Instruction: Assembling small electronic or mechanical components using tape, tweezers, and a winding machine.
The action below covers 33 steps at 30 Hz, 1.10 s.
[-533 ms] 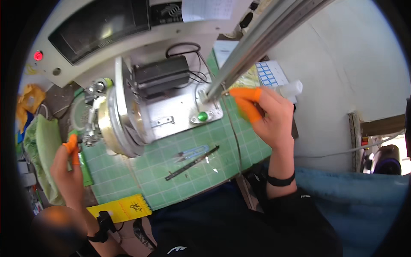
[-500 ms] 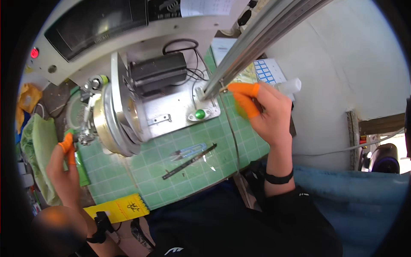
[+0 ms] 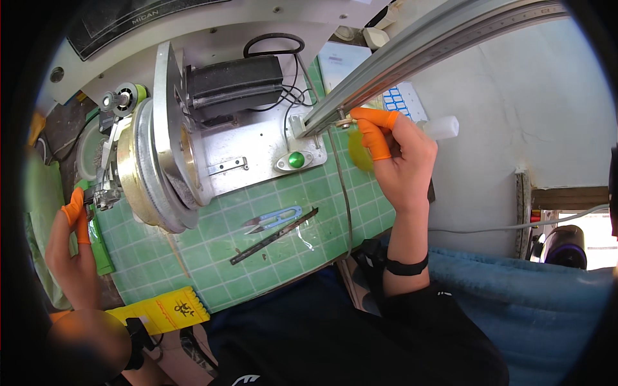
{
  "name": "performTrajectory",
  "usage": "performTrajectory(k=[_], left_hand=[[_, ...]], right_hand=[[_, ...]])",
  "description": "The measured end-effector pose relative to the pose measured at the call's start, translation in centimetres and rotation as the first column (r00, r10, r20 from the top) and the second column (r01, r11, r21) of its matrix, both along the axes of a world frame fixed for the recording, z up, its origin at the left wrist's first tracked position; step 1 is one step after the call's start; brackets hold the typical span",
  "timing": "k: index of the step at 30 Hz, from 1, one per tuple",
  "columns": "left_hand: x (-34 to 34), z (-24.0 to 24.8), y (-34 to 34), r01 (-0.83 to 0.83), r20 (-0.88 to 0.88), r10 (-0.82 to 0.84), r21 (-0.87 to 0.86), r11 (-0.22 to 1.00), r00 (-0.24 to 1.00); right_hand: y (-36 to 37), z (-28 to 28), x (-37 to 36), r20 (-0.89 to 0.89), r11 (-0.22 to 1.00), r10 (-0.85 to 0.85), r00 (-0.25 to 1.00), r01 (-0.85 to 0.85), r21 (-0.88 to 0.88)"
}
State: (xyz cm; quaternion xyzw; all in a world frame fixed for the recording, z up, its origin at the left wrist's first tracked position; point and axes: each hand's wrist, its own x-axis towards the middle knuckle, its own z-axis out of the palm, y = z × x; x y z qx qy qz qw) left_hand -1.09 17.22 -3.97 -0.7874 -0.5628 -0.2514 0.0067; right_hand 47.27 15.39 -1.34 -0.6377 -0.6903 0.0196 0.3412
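Orange covers sit on the thumb and finger of both hands. My right hand (image 3: 409, 154) is closed in a pinch on a small metal screw fitting (image 3: 344, 119) at the lower part of a slanted aluminium rail (image 3: 386, 67). My left hand (image 3: 69, 238) is closed beside the metal mechanism (image 3: 106, 193) on the front of a round winding head (image 3: 151, 170); what its fingertips hold is hidden. A black motor (image 3: 235, 87) lies behind the head on a silver base plate (image 3: 257, 145). A small bobbin (image 3: 136, 96) sits above the mechanism.
A green cutting mat (image 3: 212, 222) covers the table, with blue thread snips (image 3: 280, 217) and a dark thin strip (image 3: 273, 237) on it. A yellow packet (image 3: 161, 310) lies at the near left edge. A green button (image 3: 296, 159) stands on the base plate. A cord (image 3: 344, 186) crosses the mat.
The whole view has shifted, so the machine sits further left and higher. Both hands stay at the same spots on the machine. The screw fitting at my right fingertips shows more clearly.
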Motion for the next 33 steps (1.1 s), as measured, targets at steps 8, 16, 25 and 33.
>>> performTrajectory(k=[8,16,25,33], left_hand=[[-2.2,1.2,-0.6,-0.032,-0.013,0.031,-0.042,0.999,0.999],[3.2,2.6,1.0,0.080,0.132,-0.084,0.034,0.996,0.988],[3.3,8.6,-5.9,0.168,0.400,-0.202,0.120,0.978,0.894],[4.5,7.7,-10.4,0.706,0.928,-0.363,0.315,0.634,-0.089]], right_hand=[[0.9,-1.6,-0.3,-0.068,1.000,0.030,0.997,-0.030,0.003],[-0.8,-2.9,1.1,-0.143,0.986,-0.086,0.986,0.064,-0.156],[-5.3,3.3,-3.8,-0.146,0.980,0.084,0.986,-0.055,0.190],[-4.6,2.5,-16.4,-0.058,0.734,0.675,0.736,-0.660,0.162]])
